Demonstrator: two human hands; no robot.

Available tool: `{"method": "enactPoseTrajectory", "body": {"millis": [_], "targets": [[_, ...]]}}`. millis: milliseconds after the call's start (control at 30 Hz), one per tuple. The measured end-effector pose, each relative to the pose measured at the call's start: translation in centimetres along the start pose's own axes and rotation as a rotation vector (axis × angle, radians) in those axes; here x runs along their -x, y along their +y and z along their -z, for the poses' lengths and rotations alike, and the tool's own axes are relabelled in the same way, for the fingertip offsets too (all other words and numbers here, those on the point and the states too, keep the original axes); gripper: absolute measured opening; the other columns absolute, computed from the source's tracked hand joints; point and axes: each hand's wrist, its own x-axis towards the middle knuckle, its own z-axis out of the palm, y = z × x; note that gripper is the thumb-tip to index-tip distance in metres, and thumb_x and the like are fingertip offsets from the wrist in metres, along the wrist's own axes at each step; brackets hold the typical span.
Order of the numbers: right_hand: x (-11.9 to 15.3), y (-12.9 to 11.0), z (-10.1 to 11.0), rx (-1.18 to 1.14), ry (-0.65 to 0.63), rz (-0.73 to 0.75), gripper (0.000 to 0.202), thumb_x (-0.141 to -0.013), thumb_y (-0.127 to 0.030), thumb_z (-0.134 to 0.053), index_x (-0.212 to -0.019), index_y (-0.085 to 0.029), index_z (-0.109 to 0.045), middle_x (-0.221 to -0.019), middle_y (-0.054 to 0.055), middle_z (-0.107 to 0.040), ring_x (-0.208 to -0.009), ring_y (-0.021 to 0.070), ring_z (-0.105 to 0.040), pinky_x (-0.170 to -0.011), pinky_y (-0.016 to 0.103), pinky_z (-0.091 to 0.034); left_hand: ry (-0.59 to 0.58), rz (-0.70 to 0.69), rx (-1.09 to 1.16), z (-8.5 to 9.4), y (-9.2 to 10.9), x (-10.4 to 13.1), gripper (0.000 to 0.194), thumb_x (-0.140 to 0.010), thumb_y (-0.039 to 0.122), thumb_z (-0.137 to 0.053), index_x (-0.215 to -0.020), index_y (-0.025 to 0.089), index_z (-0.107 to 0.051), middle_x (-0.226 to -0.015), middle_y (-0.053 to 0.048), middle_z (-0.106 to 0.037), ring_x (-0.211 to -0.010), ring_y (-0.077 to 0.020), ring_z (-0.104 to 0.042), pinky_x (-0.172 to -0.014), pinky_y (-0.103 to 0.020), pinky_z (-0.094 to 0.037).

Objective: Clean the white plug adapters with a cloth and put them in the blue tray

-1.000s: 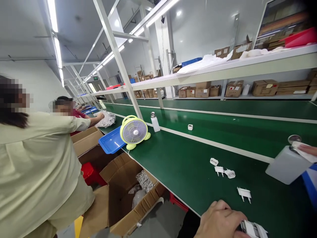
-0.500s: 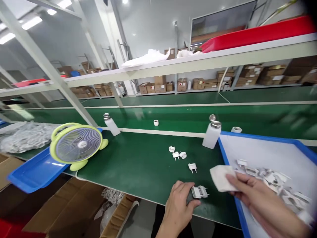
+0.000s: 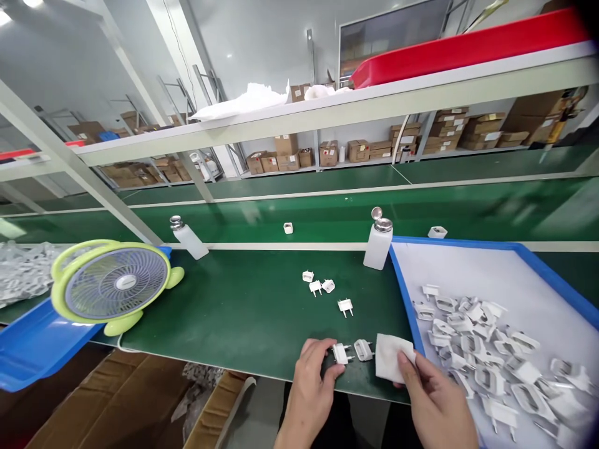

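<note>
Left hand, head view: here's the left hand (image 3: 311, 390), thumb and fingertips pinching the near plug (image 3: 340, 354) by its body, prongs aimed right, close to the front edge; whether it touches the bench, I can't tell.
Right hand: and the right hand (image 3: 437, 402) grips a folded white cloth (image 3: 390, 357) between thumb and fingers, right beside the tray's left rim.
Middle plug: one more plug (image 3: 363, 350) sits between the near plug and the cloth, little room either side.
Loose plugs: three in a tight cluster (image 3: 315, 287) up the bench, a single plug (image 3: 345, 307) apart, nearer the hands.
Blue-rimmed tray: the tray (image 3: 405, 293) fills the right side, a heap of white plugs (image 3: 472, 343) inside, bare white floor towards its far edge.
Bottles: the right bottle (image 3: 377, 246) stands just outside the tray's far left corner, lid up; the left bottle (image 3: 191, 242) is near the fan (image 3: 125, 284).
Open green: broad clear run of bench (image 3: 253, 312) from the fan across to the cluster.
Edges: pale strip (image 3: 281, 247) along the back, white front edge close to both hands.
Overhead: a shelf (image 3: 327, 115) crosses well above, red tray (image 3: 468, 53) on it.
</note>
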Motion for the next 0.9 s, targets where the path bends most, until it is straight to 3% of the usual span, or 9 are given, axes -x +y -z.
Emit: {"method": "enactPoseTrajectory", "body": {"millis": [67,167,267,333,467,667,767,833,900], "targets": [[0.6,0.0,-0.4,-0.059,-0.045,-0.021,0.069,-0.080,-0.073,-0.067,-0.116,-0.015,-0.073,-0.103,0.010,-0.076,-0.096,0.0301,-0.070,-0.079,0.030,-0.057,0.048,0.027,0.030,0.2,-0.2,0.4,0.023,-0.093,0.020,-0.064,-0.114,0.025,-0.070,-0.104,-0.006,-0.071,-0.092,-0.0234,-0.066,-0.081,-0.033,-0.053],[1.2,-0.8,-2.2,-0.162,-0.117,0.013,0.064,-0.080,-0.071,-0.068,-0.109,-0.014,-0.074,-0.098,0.011,-0.076,-0.093,0.0310,-0.071,-0.082,0.035,-0.057,0.218,0.109,0.155,-0.2,-0.7,1.3,0.023,-0.096,0.031,-0.062,-0.118,0.025,-0.067,-0.106,-0.007,-0.073,-0.090,-0.0222,-0.069,-0.080,-0.031,-0.054],[0.7,-2.2,-5.0,-0.183,-0.074,0.072,0.063,-0.082,-0.071,-0.065,-0.103,-0.013,-0.075,-0.096,0.011,-0.076,-0.092,0.0307,-0.070,-0.082,0.036,-0.055,0.380,0.169,0.305,-1.2,-1.2,2.1,0.033,-0.094,0.040,-0.066,-0.120,0.020,-0.065,-0.108,-0.010,-0.076,-0.095,-0.0243,-0.072,-0.080,-0.030,-0.057],[-0.1,-3.2,-6.6,-0.198,-0.057,0.106,0.064,-0.084,-0.071,-0.061,-0.104,-0.012,-0.074,-0.097,0.011,-0.076,-0.092,0.0297,-0.070,-0.081,0.035,-0.055,0.407,0.165,0.336,-1.7,-1.3,2.5,0.035,-0.091,0.041,-0.069,-0.117,0.019,-0.067,-0.104,-0.010,-0.077,-0.093,-0.0249,-0.073,-0.079,-0.030,-0.058],[-1.2,-4.3,-6.3,-0.203,-0.040,0.180,0.062,-0.091,-0.067,-0.055,-0.112,-0.012,-0.072,-0.096,0.011,-0.076,-0.087,0.0274,-0.070,-0.072,0.033,-0.056,0.247,0.082,0.204,-2.5,-0.3,2.9,0.024,-0.090,0.031,-0.071,-0.112,0.022,-0.073,-0.100,-0.007,-0.075,-0.088,-0.0233,-0.071,-0.078,-0.031,-0.057],[-0.2,-3.2,-0.6,0.115,0.034,0.443,0.037,-0.099,-0.047,-0.057,-0.108,-0.016,-0.073,-0.091,0.008,-0.077,-0.077,0.0235,-0.072,-0.065,0.029,-0.056,0.020,-0.052,0.056,-4.4,2.3,1.9,0.041,-0.083,-0.001,-0.061,-0.117,0.020,-0.073,-0.107,-0.009,-0.074,-0.104,-0.0262,-0.063,-0.089,-0.036,-0.056],[0.2,-1.6,0.1,0.293,-0.052,0.700,0.030,-0.101,-0.030,-0.050,-0.116,-0.021,-0.075,-0.112,0.005,-0.076,-0.100,0.0241,-0.071,-0.085,0.031,-0.057,0.004,-0.111,0.018,-5.5,2.6,1.1,0.041,-0.082,-0.004,-0.059,-0.114,0.018,-0.074,-0.106,-0.009,-0.075,-0.103,-0.0277,-0.061,-0.090,-0.040,-0.055],[0.4,-0.3,-0.2,0.393,-0.120,0.856,0.041,-0.099,-0.016,-0.042,-0.128,-0.023,-0.071,-0.128,0.002,-0.072,-0.116,0.0237,-0.066,-0.097,0.033,-0.054,0.002,-0.108,-0.006,-5.8,2.4,0.8,0.040,-0.080,-0.004,-0.058,-0.108,0.018,-0.076,-0.097,-0.009,-0.074,-0.096,-0.0277,-0.061,-0.084,-0.041,-0.055],[0.6,0.8,-0.4,0.486,-0.148,0.961,0.052,-0.095,-0.005,-0.039,-0.137,-0.022,-0.065,-0.135,0.001,-0.069,-0.122,0.0253,-0.062,-0.098,0.037,-0.053,-0.002,-0.101,-0.019,-6.0,2.1,0.6,0.044,-0.077,-0.006,-0.054,-0.107,0.017,-0.076,-0.092,-0.009,-0.072,-0.092,-0.0276,-0.062,-0.079,-0.040,-0.056]]}}
